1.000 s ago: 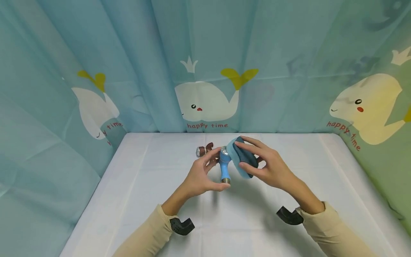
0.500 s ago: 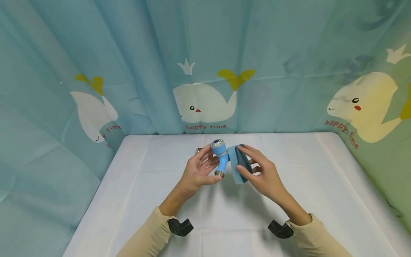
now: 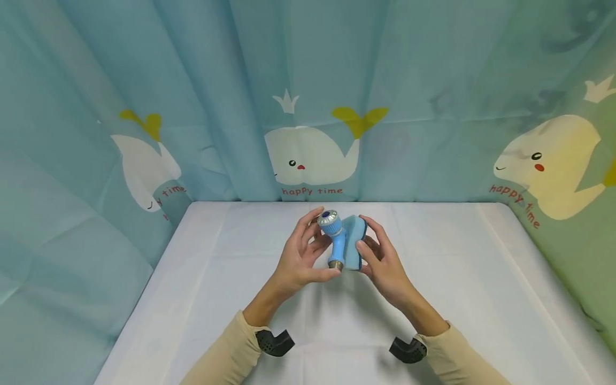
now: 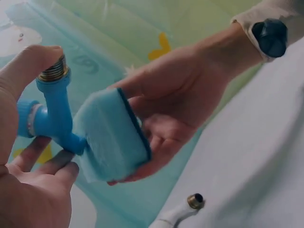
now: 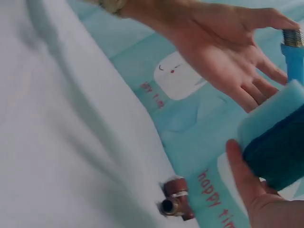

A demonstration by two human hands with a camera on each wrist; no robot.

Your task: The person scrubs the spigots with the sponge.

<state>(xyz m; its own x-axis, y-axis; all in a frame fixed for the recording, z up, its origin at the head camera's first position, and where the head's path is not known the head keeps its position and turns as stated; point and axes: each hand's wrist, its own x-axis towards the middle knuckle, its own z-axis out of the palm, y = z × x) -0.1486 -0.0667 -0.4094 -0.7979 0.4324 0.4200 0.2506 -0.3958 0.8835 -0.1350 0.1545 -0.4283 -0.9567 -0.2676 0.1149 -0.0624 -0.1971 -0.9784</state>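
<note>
My left hand (image 3: pixel 304 256) holds a light-blue plastic water tap (image 3: pixel 339 243) with a ribbed, silver-capped knob. The thumb presses the tap's brass threaded end, while the fingers support the knob side and, in the left wrist view, the tap's other end (image 4: pixel 75 144). In my right hand (image 3: pixel 385 264) is a sponge (image 3: pixel 353 240), light blue with a dark-blue scouring layer (image 5: pixel 280 149), gripped between thumb and fingers. Its light-blue face is right up against the tap's side. Both things are held up above the white table.
A dark-red tap (image 5: pixel 176 197) lies on the white table (image 3: pixel 216 321) near its far edge. A pale fitting with a brass end (image 4: pixel 194 202) shows low in the left wrist view. Blue-green whale-print curtains (image 3: pixel 216 80) surround the table.
The right hand and sponge have moved left, and the sponge has turned its light-blue face toward the tap and the camera. The tap was rotated in the left hand, showing its knob top.
</note>
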